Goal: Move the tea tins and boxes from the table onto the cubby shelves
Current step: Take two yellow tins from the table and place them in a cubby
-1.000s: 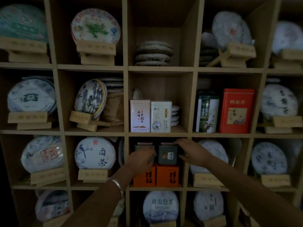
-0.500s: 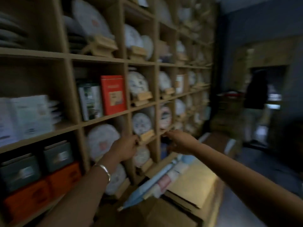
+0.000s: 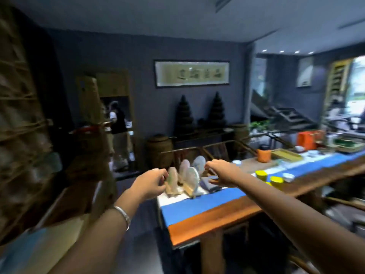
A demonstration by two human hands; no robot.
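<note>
A long wooden table [image 3: 213, 218] with a blue runner stretches off to the right. On it stand yellow-lidded tea tins [image 3: 276, 179], a dark flat box [image 3: 209, 183] and several round tea cakes on small stands [image 3: 189, 177]. An orange box [image 3: 307, 140] sits farther along. My left hand [image 3: 150, 183] hovers before the table's near end, fingers loosely curled, holding nothing. My right hand [image 3: 221, 173] floats above the dark box, fingers apart and empty. The cubby shelves [image 3: 17, 119] are a blur at the far left.
Cardboard boxes [image 3: 59, 234] lie on the floor by the shelves. A person [image 3: 118, 135] stands in the doorway at the back. Woven barrels [image 3: 160, 151], dark tiered ornaments and a chair line the far wall. Trays and cups crowd the table's far end.
The view has swung right, from the cubby shelves to the table. Both hands left the green tins set in the cubby and now reach out empty toward the table.
</note>
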